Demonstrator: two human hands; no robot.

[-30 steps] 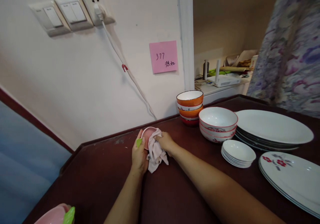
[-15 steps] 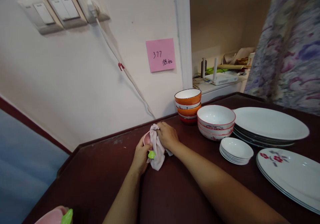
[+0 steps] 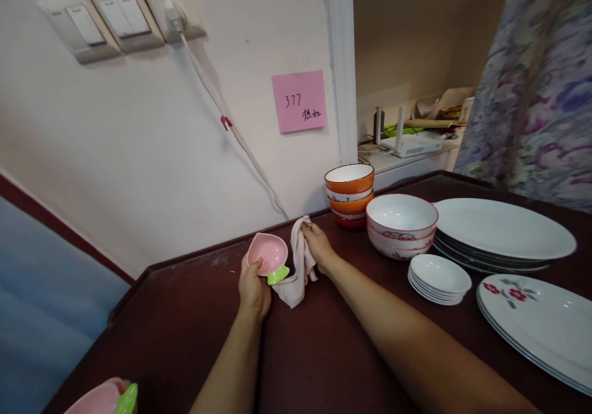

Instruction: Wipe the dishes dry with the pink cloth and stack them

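Clamped by its edge in the left hand is a pink dish (it has a green leaf at one end), up over the brown table. Next to it, the right hand grips a pale cloth that hangs down. Off to the right sit stacks of bowls, small dishes and big plates, and at least one more pink dish peeks in at the bottom left.

The far pink dish looks like smooth, glossy ceramic; the pale cloth is matt, creased fabric. At right, the flowered plate gleams like porcelain. The dark-red desk resembles smooth wood.
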